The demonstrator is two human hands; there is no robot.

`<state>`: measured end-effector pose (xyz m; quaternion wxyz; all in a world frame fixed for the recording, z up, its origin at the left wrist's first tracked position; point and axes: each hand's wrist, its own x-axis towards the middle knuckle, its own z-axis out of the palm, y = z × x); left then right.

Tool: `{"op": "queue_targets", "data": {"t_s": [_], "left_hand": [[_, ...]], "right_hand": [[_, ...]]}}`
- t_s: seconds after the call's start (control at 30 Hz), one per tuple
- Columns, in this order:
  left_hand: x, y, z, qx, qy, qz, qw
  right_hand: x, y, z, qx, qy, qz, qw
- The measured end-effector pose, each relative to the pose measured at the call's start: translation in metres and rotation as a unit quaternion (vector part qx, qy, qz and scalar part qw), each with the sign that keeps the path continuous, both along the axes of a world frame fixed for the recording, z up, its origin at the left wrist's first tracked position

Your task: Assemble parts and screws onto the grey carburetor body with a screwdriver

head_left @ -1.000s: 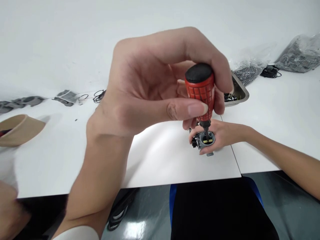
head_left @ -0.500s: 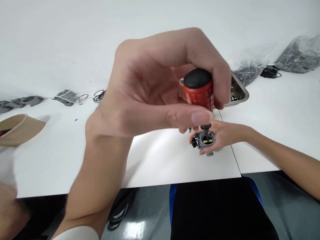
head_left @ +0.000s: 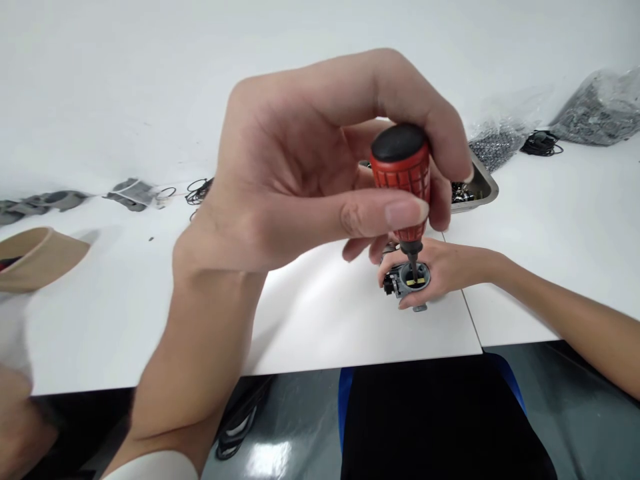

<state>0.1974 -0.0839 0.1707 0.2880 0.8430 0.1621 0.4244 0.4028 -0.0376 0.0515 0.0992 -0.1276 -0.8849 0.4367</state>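
Note:
My left hand (head_left: 305, 160) is large in front of the camera, its thumb and fingers closed on the red handle of a screwdriver (head_left: 404, 177) with a black cap. The screwdriver points down, slightly tilted. Its tip reaches into the round bore of a small grey metal throttle body (head_left: 423, 272), where a brass-coloured plate shows. Whether the tip sits on a screw is too small to tell. From the right, my right hand (head_left: 443, 265) grips the throttle body against the white table, fingers wrapped around its sides. Black fittings stick out on the body's left.
Behind my hands stands a metal tray (head_left: 483, 183) with small metal parts. Clear bags of parts (head_left: 600, 110) and a black cable coil (head_left: 541, 143) lie along the wall. At left are a beige container (head_left: 55, 257) and part of another person (head_left: 23, 413). A black chair (head_left: 445, 420) stands below.
The fingers of my left hand have shifted on the handle, with the index finger lifted and more of the red grip showing. My right hand and the throttle body have stayed in place.

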Motion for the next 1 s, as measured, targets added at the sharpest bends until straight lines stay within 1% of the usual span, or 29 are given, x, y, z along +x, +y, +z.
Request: {"op": "queue_targets", "data": {"t_s": [0.1,0.2,0.27,0.33,0.43,0.53,0.6,0.67,0.77,0.83,0.93,1.0], "left_hand": [[-0.002,-0.001,-0.001,-0.014,0.023,0.015,1.000],[-0.001,0.000,0.002,0.001,0.051,-0.003,0.999],[-0.001,0.001,0.003,0.021,0.040,-0.018,0.999],[-0.002,0.001,0.003,0.026,0.026,-0.008,0.999],[-0.002,-0.001,0.005,-0.002,0.047,0.028,0.998],[-0.001,0.000,0.008,-0.012,0.080,0.008,0.997],[-0.002,0.001,0.009,0.002,0.060,-0.012,0.998],[-0.001,0.001,0.009,0.009,0.038,-0.008,0.999],[0.004,0.000,0.011,-0.006,0.070,0.024,0.997],[0.007,0.000,0.012,0.009,0.079,0.017,0.997],[0.007,0.000,0.009,0.037,0.046,-0.005,0.998],[0.004,0.000,0.008,0.021,0.028,0.007,0.999]], "right_hand": [[0.000,0.000,0.000,0.015,0.018,0.002,1.000],[0.000,0.000,0.002,0.002,0.003,0.004,1.000],[0.000,0.000,0.002,-0.006,-0.010,0.003,1.000],[-0.001,0.000,0.002,-0.005,-0.008,0.001,1.000],[-0.001,0.000,0.001,0.000,0.007,0.000,1.000],[0.000,0.000,0.001,-0.009,-0.003,0.001,1.000],[0.000,0.000,0.001,-0.011,-0.009,0.001,1.000],[0.000,0.000,0.001,-0.005,-0.003,0.002,1.000],[0.000,0.001,0.001,0.001,0.005,0.003,1.000],[0.000,0.001,0.002,-0.006,-0.006,0.002,1.000],[0.000,0.000,0.003,-0.012,-0.021,-0.003,1.000],[0.000,0.000,0.003,-0.005,-0.012,-0.005,1.000]]}}
